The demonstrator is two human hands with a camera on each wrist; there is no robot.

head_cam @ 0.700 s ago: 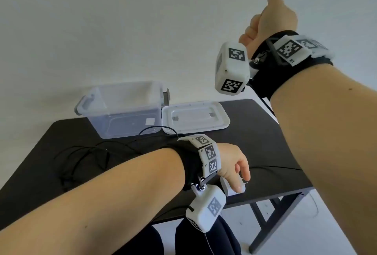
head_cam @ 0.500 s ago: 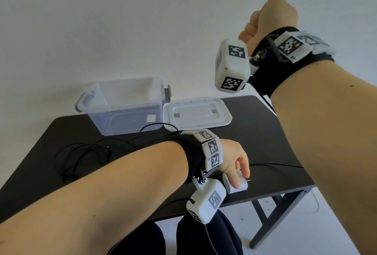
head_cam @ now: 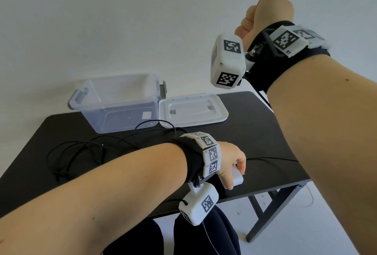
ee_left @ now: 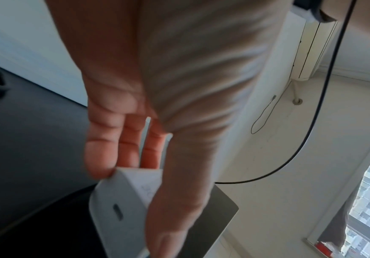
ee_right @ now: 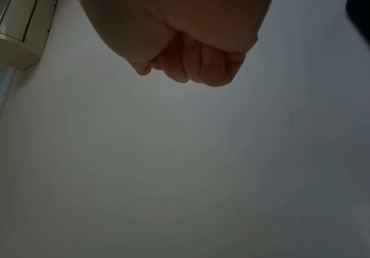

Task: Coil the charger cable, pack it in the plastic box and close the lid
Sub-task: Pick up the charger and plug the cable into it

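A: Head view: left hand [head_cam: 228,161] pinches the white charger block [head_cam: 236,177] w/ thumb under and fingers [ee_left: 104,157] on top, near the front edge of the desk [head_cam: 255,132], well apart from the plastic box [head_cam: 116,101].

B: And the cable [head_cam: 81,152]?

A: Black, in a loose tangle on the desk just in front of the box, left of the block. One strand runs off to the right of the block.

B: Right hand [head_cam: 265,16]?

A: Raised high above the lid [head_cam: 193,110], fingers [ee_right: 201,69] curled in a fist. If it holds smth, I cannot tell.

B: How will it handle?

A: Block is rigid and probably light, smooth plastic, so approx. a side pinch is enough. Cable is thin and soft; I think it springs open, so hold each loop at the crossing.

B: Direction?

A: Left wrist view shows the port face of the block turned to the wrist. Cable has no one long axis now. Box is open, long side across the desk; lid lies flat, touching the box on its right.
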